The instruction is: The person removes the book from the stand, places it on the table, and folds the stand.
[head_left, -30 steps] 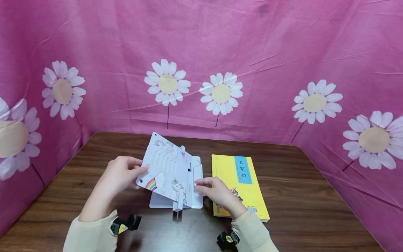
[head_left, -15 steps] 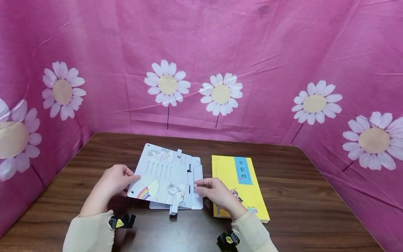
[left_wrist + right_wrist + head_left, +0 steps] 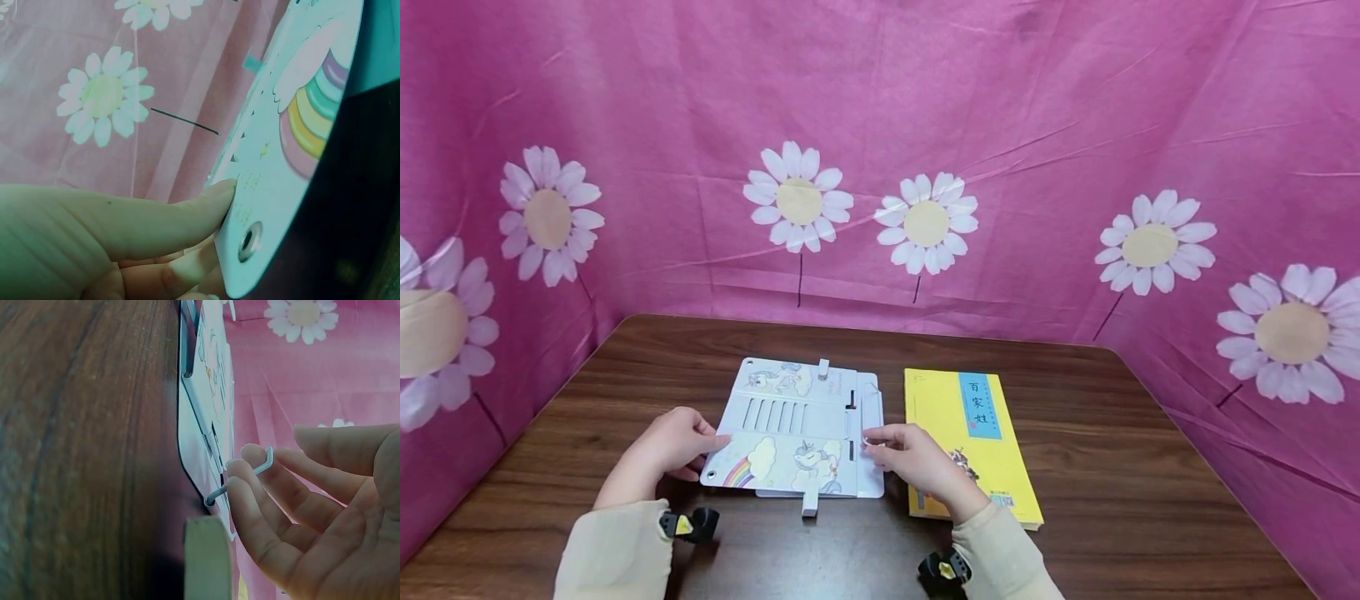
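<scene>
A white book stand (image 3: pixel 786 427) printed with unicorns, a cloud and a rainbow lies on the table with its panel lowered almost flat over its base. The panel's near left corner, with a metal eyelet, is pinched between the thumb and fingers of my left hand (image 3: pixel 672 446); the left wrist view shows this hand (image 3: pixel 119 231) at the panel's edge. At the base's right edge, loosely bent fingers of my right hand (image 3: pixel 917 457) touch a bent white wire (image 3: pixel 265 461), the thumb standing apart from it. White clips (image 3: pixel 810 502) stick out at the panel's near and far edges.
A yellow book (image 3: pixel 958 433) with a blue title label lies right of the stand, partly under my right hand. Brown wood-grain table (image 3: pixel 1135 467) extends on both sides. A pink cloth (image 3: pixel 1037 100) with daisies hangs behind.
The stand's panel has swung down to the left, from steeply raised to nearly flat. My left hand has moved down and left with it. The right hand has stayed in place.
</scene>
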{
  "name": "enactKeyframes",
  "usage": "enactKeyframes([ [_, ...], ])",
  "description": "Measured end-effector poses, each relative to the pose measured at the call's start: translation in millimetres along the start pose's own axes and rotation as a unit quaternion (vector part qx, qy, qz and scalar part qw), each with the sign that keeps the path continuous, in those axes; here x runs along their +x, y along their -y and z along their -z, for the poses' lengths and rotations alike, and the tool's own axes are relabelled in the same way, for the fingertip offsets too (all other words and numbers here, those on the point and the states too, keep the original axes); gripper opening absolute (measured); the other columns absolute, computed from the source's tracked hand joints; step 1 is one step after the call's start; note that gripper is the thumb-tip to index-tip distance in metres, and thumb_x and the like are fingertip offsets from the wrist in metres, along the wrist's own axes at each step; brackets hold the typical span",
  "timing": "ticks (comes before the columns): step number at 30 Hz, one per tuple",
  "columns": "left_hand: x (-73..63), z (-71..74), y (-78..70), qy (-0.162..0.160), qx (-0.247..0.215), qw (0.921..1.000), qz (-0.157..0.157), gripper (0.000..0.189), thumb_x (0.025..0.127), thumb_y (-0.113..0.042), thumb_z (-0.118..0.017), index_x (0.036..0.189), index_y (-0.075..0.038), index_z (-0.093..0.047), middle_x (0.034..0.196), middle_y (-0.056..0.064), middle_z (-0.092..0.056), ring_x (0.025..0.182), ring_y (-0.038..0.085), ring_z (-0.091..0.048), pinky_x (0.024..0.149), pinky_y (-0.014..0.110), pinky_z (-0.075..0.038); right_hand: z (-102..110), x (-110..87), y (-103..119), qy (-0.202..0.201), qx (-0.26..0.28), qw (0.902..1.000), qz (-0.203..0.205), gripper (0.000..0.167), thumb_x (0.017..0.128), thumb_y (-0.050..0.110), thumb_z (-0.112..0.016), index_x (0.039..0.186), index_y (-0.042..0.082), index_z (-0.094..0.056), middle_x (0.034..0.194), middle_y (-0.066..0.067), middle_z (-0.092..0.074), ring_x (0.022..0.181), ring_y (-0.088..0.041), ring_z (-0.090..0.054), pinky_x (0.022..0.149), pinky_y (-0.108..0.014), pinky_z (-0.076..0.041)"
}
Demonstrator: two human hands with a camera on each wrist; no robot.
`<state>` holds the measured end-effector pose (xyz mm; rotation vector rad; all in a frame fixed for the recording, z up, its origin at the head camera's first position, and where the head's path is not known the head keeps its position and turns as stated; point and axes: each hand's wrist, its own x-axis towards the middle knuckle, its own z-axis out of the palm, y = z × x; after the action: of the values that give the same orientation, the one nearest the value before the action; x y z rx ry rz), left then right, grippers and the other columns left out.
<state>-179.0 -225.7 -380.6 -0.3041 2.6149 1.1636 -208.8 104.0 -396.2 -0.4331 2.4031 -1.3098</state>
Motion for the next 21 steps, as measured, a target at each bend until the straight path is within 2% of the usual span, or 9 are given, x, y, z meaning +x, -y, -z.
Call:
enactKeyframes([
  [4,1.5,-0.8,4.0,0.003,0.000,1.0000,0.006,0.024,0.093,-0.020,-0.068,0.088,0.003,-0.064,0.078,0.009,-0.064,0.064,0.016,-0.060,0.057,0.030,-0.057,-1,0.4,1,-0.010,-0.026,0.9996,0.002,0.035,0.096,0.024,-0.065,0.126,0.006,-0.068,0.110,-0.009,-0.067,0.087,-0.020,-0.055,0.071,-0.030,-0.046],
  [8,2.4,-1.0,5.6,0.005,0.004,1.0000,0.004,0.024,0.092,-0.020,-0.069,0.089,0.003,-0.065,0.079,0.009,-0.064,0.065,0.017,-0.060,0.057,0.030,-0.057,-2,-0.9,3,-0.019,-0.053,0.9983,0.019,0.037,0.096,0.024,-0.065,0.127,0.005,-0.066,0.119,-0.010,-0.064,0.090,-0.020,-0.052,0.071,-0.029,-0.046],
  [11,3.4,-1.6,6.1,0.006,0.010,0.9999,0.006,0.024,0.092,-0.020,-0.069,0.089,0.003,-0.064,0.080,0.009,-0.063,0.067,0.017,-0.060,0.058,0.030,-0.057,-3,-2.2,6,-0.022,-0.072,0.9965,0.036,0.041,0.097,0.023,-0.064,0.132,0.002,-0.062,0.131,-0.014,-0.058,0.095,-0.021,-0.053,0.075,-0.032,-0.049],
  [14,4.4,-2.4,5.8,0.008,0.018,0.9997,0.011,0.024,0.093,-0.021,-0.069,0.089,0.002,-0.063,0.080,0.010,-0.061,0.069,0.019,-0.059,0.058,0.030,-0.057,-5,-2.5,9,-0.025,-0.074,0.9957,0.049,0.044,0.098,0.021,-0.062,0.135,0.000,-0.058,0.144,-0.014,-0.052,0.108,-0.026,-0.056,0.090,-0.041,-0.052],
  [18,5.7,-3.3,5.6,0.011,0.024,0.9995,0.016,0.024,0.093,-0.021,-0.069,0.090,0.002,-0.061,0.082,0.011,-0.060,0.071,0.020,-0.059,0.058,0.030,-0.057,-7,-3.5,13,-0.034,-0.071,0.9958,0.047,0.041,0.098,0.020,-0.061,0.134,0.000,-0.060,0.147,-0.012,-0.052,0.119,-0.031,-0.057,0.100,-0.049,-0.049],
  [21,6.8,-3.3,6.3,0.013,0.024,0.9995,0.017,0.025,0.093,-0.022,-0.069,0.092,0.002,-0.060,0.083,0.012,-0.060,0.072,0.020,-0.059,0.058,0.030,-0.057,-8,-6.5,17,-0.033,-0.077,0.9956,0.041,0.038,0.099,0.020,-0.061,0.131,0.001,-0.063,0.143,-0.012,-0.057,0.122,-0.032,-0.058,0.099,-0.048,-0.051],
])
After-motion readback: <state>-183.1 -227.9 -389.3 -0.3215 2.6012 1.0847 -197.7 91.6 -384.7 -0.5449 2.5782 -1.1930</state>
